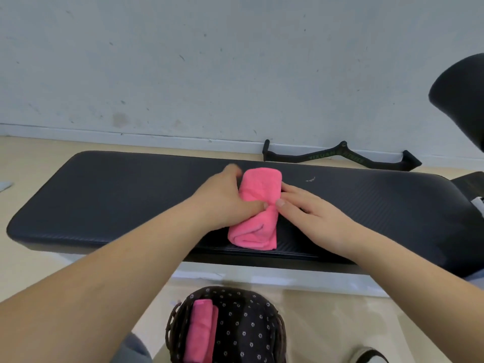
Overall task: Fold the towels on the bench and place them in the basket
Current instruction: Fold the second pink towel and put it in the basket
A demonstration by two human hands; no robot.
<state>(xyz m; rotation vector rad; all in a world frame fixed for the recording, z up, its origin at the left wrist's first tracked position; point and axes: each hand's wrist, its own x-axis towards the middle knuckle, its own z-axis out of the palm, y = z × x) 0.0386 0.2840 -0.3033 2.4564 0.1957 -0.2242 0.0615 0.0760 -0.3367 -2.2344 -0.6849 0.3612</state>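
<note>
Left hand [225,197] fingertips [233,170]: blurred at the far-left corner of the pink towel [258,195]; curled or flat, not readable.
Towel's left flank: hidden behind that hand.
Basket [170,326]: near part cut off by the bottom edge, along with the folded towel [201,331] inside.
Table [117,195]: near-right corner cut off by the right edge.
Black padded shape [461,95]: mostly out of frame, far right.
Bar handle [337,155] lettering: too small to read.
Shoe [372,356]: only the toe in frame.

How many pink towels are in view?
2. One pink towel lies on the bench between the left hand and right hand; a second towel sits in the basket. More could be hidden beneath it.
</note>
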